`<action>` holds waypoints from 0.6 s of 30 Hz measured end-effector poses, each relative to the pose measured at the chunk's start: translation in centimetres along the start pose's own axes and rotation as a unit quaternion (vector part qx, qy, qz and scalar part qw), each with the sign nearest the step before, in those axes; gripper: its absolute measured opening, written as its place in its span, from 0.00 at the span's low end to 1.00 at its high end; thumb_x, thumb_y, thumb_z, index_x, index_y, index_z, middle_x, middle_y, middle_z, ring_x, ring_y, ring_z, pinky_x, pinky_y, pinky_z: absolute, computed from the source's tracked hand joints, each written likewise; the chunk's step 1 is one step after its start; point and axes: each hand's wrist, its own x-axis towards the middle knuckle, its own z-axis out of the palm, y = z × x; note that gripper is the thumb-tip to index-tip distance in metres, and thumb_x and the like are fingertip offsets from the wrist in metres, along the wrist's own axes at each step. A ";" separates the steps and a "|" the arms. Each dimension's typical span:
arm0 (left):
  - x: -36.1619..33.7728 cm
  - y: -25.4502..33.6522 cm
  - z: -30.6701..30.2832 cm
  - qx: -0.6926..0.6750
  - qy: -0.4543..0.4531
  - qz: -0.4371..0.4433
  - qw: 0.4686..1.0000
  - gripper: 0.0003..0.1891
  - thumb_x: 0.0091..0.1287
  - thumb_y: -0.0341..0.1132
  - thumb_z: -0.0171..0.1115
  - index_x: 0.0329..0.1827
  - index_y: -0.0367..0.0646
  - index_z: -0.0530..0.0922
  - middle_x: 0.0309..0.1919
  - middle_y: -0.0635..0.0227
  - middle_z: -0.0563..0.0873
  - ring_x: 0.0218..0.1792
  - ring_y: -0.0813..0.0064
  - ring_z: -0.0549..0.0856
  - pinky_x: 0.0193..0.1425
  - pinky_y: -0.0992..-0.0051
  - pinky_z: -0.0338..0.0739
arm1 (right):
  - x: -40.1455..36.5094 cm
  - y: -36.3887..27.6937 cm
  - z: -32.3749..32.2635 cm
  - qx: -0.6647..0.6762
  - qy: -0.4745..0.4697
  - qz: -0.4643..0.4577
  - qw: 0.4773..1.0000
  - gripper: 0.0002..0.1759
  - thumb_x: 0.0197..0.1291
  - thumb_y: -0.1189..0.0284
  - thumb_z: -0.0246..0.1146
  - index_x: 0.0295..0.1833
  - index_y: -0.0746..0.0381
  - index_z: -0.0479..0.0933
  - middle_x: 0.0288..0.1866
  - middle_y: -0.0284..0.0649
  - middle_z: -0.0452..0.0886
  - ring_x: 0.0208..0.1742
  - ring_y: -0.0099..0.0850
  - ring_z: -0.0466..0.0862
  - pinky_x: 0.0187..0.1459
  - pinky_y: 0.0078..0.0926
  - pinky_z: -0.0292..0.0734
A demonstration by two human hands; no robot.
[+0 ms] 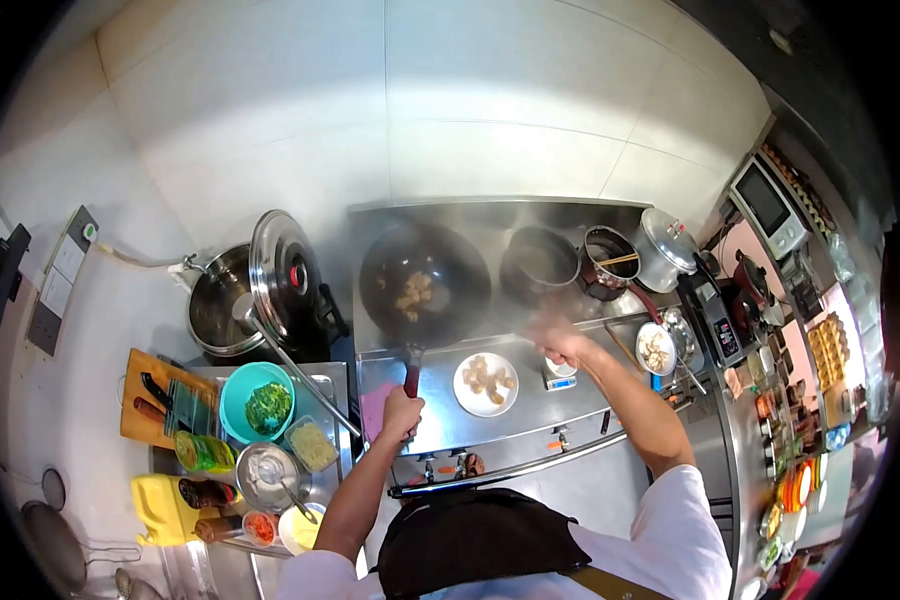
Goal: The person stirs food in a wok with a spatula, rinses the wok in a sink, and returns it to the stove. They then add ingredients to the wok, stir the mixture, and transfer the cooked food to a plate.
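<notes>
My left hand is wrapped round the handle of a black wok on the stove. Several light brown pieces of food lie inside the wok. Motion smears my right hand, so its fingers and anything in them cannot be made out. It hovers over the steel counter, close to a small digital scale with a white container on top. Between my two hands a white plate carries several pale pieces of food.
Behind my right hand stand a dark pan, a saucepan with chopsticks across it and a pressure cooker. At left are a large pot, a teal bowl of chopped greens, a metal bowl and a yellow jug.
</notes>
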 end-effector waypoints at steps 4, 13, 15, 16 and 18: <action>0.1 -0.8 0.7 -0.002 0.007 -0.012 1.000 0.04 0.57 0.26 0.55 0.33 0.36 0.70 0.12 0.63 0.75 0.08 0.69 0.75 0.10 0.67 0.64 | 0.3 2.7 1.2 0.053 -0.006 -0.011 0.998 0.24 0.65 0.72 0.61 0.65 0.70 0.71 0.22 0.32 0.73 0.12 0.16 0.61 0.11 0.18 0.51; 0.2 -0.1 0.1 0.027 -0.030 -0.027 0.999 0.04 0.60 0.28 0.55 0.31 0.36 0.73 0.13 0.64 0.77 0.10 0.71 0.77 0.11 0.68 0.65 | 4.5 10.6 6.7 0.157 0.009 -0.097 0.983 0.15 0.68 0.69 0.59 0.54 0.68 0.79 0.19 0.32 0.71 0.11 0.17 0.61 0.13 0.18 0.52; 0.5 0.0 -0.1 0.021 -0.034 -0.032 0.999 0.04 0.60 0.28 0.55 0.30 0.36 0.74 0.13 0.64 0.77 0.10 0.71 0.77 0.11 0.69 0.66 | 4.8 10.3 6.7 0.164 -0.005 -0.092 0.982 0.17 0.68 0.70 0.59 0.57 0.69 0.76 0.18 0.31 0.71 0.11 0.17 0.62 0.14 0.18 0.52; 0.8 -0.2 0.0 0.008 -0.023 -0.034 0.999 0.05 0.59 0.29 0.55 0.30 0.35 0.74 0.13 0.64 0.77 0.10 0.72 0.77 0.11 0.69 0.66 | 4.7 10.4 6.3 0.163 -0.018 -0.085 0.983 0.21 0.68 0.71 0.59 0.63 0.70 0.72 0.18 0.31 0.72 0.12 0.17 0.62 0.13 0.19 0.52; 0.8 -0.2 0.1 -0.019 -0.018 -0.044 0.999 0.05 0.59 0.29 0.56 0.29 0.35 0.74 0.13 0.65 0.77 0.10 0.72 0.76 0.12 0.69 0.66 | 4.6 10.3 6.0 0.165 -0.039 -0.084 0.982 0.25 0.68 0.73 0.59 0.68 0.70 0.70 0.17 0.30 0.71 0.12 0.17 0.63 0.14 0.19 0.53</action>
